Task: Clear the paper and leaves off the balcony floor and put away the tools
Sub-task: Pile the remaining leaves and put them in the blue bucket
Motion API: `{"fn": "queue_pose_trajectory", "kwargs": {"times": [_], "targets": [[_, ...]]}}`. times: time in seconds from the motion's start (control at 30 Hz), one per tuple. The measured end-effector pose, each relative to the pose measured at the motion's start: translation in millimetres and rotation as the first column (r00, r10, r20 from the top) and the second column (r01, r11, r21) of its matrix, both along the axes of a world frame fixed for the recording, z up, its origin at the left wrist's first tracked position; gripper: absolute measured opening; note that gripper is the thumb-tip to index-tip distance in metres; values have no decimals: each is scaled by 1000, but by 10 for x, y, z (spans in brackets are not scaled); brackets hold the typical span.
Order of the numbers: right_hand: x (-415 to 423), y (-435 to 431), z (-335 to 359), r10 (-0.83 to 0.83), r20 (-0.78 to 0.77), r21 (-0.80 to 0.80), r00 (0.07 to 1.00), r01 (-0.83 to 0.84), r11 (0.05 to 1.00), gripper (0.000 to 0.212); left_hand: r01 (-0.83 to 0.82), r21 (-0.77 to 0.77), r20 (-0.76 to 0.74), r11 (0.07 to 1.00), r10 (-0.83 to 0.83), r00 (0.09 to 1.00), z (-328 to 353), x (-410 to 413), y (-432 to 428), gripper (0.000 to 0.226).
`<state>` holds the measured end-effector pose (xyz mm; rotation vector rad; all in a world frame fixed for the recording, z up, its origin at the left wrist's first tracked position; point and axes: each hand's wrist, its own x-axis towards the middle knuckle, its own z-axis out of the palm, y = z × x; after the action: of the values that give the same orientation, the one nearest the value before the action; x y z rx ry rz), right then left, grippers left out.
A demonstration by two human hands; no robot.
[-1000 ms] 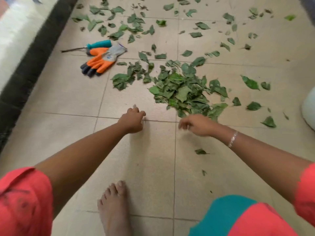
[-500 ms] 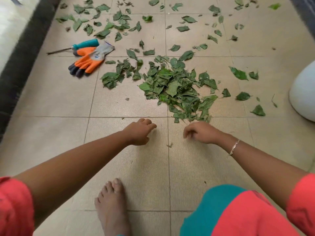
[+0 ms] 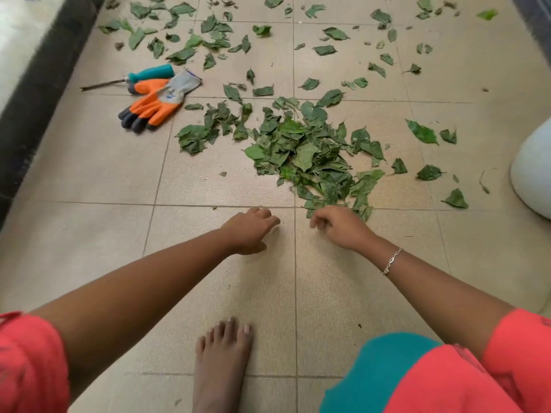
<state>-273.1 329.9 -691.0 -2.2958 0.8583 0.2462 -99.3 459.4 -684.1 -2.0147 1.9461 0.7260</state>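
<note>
A heap of green leaves (image 3: 307,156) lies on the beige tiled floor (image 3: 89,162), with several loose leaves (image 3: 208,40) scattered beyond it. My left hand (image 3: 249,231) hovers just short of the heap, fingers relaxed and holding nothing. My right hand (image 3: 340,226) is at the heap's near edge, fingers loosely curled downward, nothing gripped that I can see. An orange and grey glove (image 3: 158,102) lies to the left, beside a teal-handled tool (image 3: 134,79) with a thin metal shaft.
A dark raised ledge (image 3: 38,84) runs along the left side. A white rounded pot (image 3: 533,171) stands at the right edge. My bare foot (image 3: 222,362) rests on the tiles below the hands.
Both hands have drawn back toward me from the heap and come closer together. The left hand's fingers have loosened from a fist. The view has shifted slightly.
</note>
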Motion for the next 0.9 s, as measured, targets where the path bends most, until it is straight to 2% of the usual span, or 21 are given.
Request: {"fn": "queue_pose_trajectory", "kwargs": {"times": [0.07, 0.1, 0.33, 0.43, 0.5, 0.53, 0.57, 0.6, 0.63, 0.67, 0.7, 0.73, 0.77, 0.8, 0.83, 0.9], "targets": [[-13, -71, 4, 148, -193, 73, 970, -136, 988, 36, 32, -3, 0, 999, -32, 999, -11, -41, -121, 62], [3, -121, -8, 182, -234, 82, 955, -167, 982, 37, 42, -11, 0, 999, -42, 999, -19, -59, -211, 59], [564, -1026, 54, 44, -103, -46, 994, -49, 998, 42, 6, -26, 54, 1000, -5, 999, -116, 60, -902, 58], [650, -1461, 201, -140, -15, -152, 990, 136, 979, 51, 3, -8, 110, 1000, -2, 994, -168, 148, -1136, 59], [495, -1476, 359, -134, -54, -163, 989, 124, 979, 44, -10, 12, 114, 1000, 9, 993, -203, 174, -1223, 59], [347, -1398, 394, -52, -144, -66, 988, 43, 997, 38, -15, 24, 115, 1000, 12, 993, -227, 176, -1246, 59], [188, -1250, 418, 67, -277, 98, 958, -41, 994, 34, -20, 35, 117, 999, 15, 993, -247, 175, -1265, 59], [40, -1077, 419, 202, -413, 243, 888, -107, 964, 32, -22, 44, 117, 999, 17, 993, -252, 170, -1284, 58], [-91, -929, 406, 319, -510, 323, 799, -165, 932, 32, -24, 50, 112, 998, 19, 993, -261, 168, -1300, 57], [-197, -868, 355, 346, -553, 327, 758, -185, 927, 35, -26, 56, 101, 998, 20, 995, -266, 170, -1324, 56], [-237, -885, 339, 292, -526, 273, 799, -166, 947, 38, -24, 61, 88, 998, 18, 996, -282, 174, -1346, 56], [-210, -984, 387, 146, -449, 169, 882, -77, 983, 41, -23, 64, 72, 998, 18, 997, -296, 180, -1366, 55], [-149, -1127, 468, -40, -345, 68, 938, 67, 995, 48, -24, 68, 58, 997, 20, 998, -315, 187, -1381, 56], [-85, -1296, 545, -179, -265, 10, 948, 189, 982, 56, -28, 78, 46, 997, 24, 999, -328, 191, -1386, 57], [-9, -1452, 658, -250, -226, -14, 942, 253, 967, 62, -28, 91, 42, 995, 24, 999, -344, 194, -1389, 59], [83, -1699, 861, -212, -282, -20, 936, 215, 976, 61, -29, 111, 33, 993, 26, 999, -337, 200, -1393, 65]]}}
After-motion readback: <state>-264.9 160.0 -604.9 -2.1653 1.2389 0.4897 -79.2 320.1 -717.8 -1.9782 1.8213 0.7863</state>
